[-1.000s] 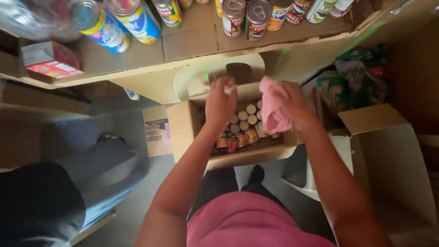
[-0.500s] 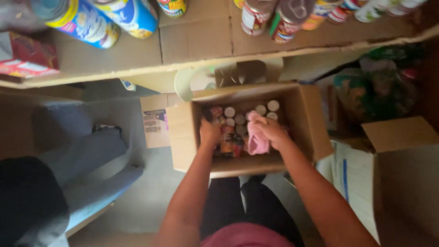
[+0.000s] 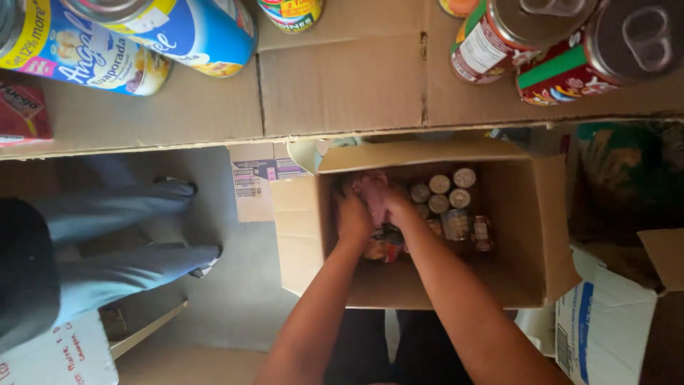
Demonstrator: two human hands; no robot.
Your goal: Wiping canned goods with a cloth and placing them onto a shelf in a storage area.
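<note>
While both hands are sunk in the cardboard box, a pink cloth is gripped by the right hand; left hand fingers are closed on a can; more cans remain at three o'clock.

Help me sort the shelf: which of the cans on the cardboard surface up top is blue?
The blue can at the upper left, lying on its side beside the yellow-labelled can. The cans at the upper right have red labels.
</note>
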